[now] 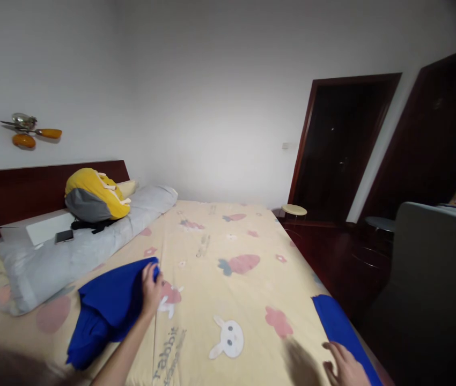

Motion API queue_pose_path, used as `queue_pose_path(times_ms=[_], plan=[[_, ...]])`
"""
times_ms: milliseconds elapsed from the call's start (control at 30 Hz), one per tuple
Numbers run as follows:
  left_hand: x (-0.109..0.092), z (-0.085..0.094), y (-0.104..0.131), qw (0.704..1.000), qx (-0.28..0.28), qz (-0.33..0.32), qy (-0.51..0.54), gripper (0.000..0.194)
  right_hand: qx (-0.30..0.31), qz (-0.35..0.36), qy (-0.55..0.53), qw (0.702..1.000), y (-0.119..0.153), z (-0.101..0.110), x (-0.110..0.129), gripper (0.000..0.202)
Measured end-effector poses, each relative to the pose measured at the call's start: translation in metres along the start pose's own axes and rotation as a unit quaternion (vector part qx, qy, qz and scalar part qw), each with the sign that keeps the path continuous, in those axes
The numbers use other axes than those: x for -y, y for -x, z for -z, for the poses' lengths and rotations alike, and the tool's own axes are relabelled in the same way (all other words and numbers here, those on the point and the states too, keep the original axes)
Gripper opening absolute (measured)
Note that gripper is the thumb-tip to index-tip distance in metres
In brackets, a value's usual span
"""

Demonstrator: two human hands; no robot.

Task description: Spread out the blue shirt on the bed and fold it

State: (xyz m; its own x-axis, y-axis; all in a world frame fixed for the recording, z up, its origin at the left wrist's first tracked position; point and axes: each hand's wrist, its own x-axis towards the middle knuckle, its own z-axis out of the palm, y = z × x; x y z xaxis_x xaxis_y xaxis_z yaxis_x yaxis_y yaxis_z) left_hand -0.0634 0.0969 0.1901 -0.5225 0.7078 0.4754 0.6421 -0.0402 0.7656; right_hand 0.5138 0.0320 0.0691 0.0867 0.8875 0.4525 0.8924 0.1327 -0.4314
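On the bed with a cream, rabbit-and-carrot-print sheet (252, 236), the two hands are wide apart. The left hand (152, 289) reaches forward from the near edge, forearm slanting inward, fingers curled on the corner of a crumpled royal-blue cloth (111, 300) on the bed's left side. The right hand (344, 365), fingers loosely bent and parted, is beside a flat blue fabric strip (343, 329) along the bed's right edge.
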Motion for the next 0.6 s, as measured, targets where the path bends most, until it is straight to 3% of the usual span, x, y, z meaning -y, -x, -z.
queue_pose_path(times_ms=[67, 167, 300, 367, 433, 500, 600], plan=[[-0.03, -0.036, 0.031, 0.993, 0.103, 0.001, 0.065, 0.044, 0.076, -0.023, -0.138, 0.987, -0.004, -0.02, 0.044, 0.035], [-0.062, -0.092, 0.097, 0.981, 0.176, -0.003, 0.083, 0.037, 0.221, -0.057, -0.301, 0.926, 0.0, -0.058, 0.111, 0.037], [-0.079, -0.145, 0.187, 0.928, 0.349, 0.057, 0.118, 0.041, 0.285, -0.096, -0.45, 0.841, 0.012, -0.103, 0.172, 0.058], [-0.082, -0.156, 0.216, 0.91, 0.392, 0.061, 0.123, 0.039, 0.255, -0.114, -0.49, 0.826, 0.017, -0.115, 0.187, 0.051], [-0.082, -0.157, 0.229, 0.899, 0.417, 0.059, 0.125, 0.039, 0.218, -0.147, -0.511, 0.819, 0.018, -0.119, 0.191, 0.039], [-0.081, -0.149, 0.225, 0.883, 0.447, 0.051, 0.135, 0.038, 0.209, -0.177, -0.518, 0.81, 0.018, -0.118, 0.188, 0.031], [-0.068, -0.128, 0.202, 0.859, 0.491, 0.024, 0.143, 0.036, 0.209, -0.21, -0.512, 0.806, 0.014, -0.114, 0.174, 0.033]])
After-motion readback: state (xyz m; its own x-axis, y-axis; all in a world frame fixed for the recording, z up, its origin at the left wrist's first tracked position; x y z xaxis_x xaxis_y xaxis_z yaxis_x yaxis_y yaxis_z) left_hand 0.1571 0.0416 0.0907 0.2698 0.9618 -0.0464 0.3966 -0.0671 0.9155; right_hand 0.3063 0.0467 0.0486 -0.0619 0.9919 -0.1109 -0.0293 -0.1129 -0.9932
